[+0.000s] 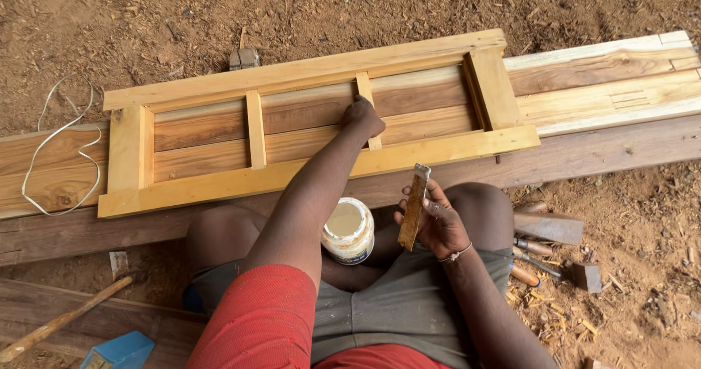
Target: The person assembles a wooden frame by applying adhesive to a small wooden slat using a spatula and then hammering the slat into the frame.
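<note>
A pale wooden frame (321,170) with three short cross slats lies flat on wide planks (599,77) before me. My left hand (363,116) reaches out in a red sleeve, its fingers closed, and presses on the frame's right slat (367,91). My right hand (440,224) is held over my lap and grips a flat putty knife (413,207), which stands nearly upright with paste smeared along it. An open white tub of beige filler (348,230) sits between my knees.
Chisels and a wooden block (544,248) lie on the dirt to my right. A white cord (58,157) loops over the planks at the left. A wooden tool handle (66,318) and a blue object (120,351) lie at the lower left. Sawdust covers the ground.
</note>
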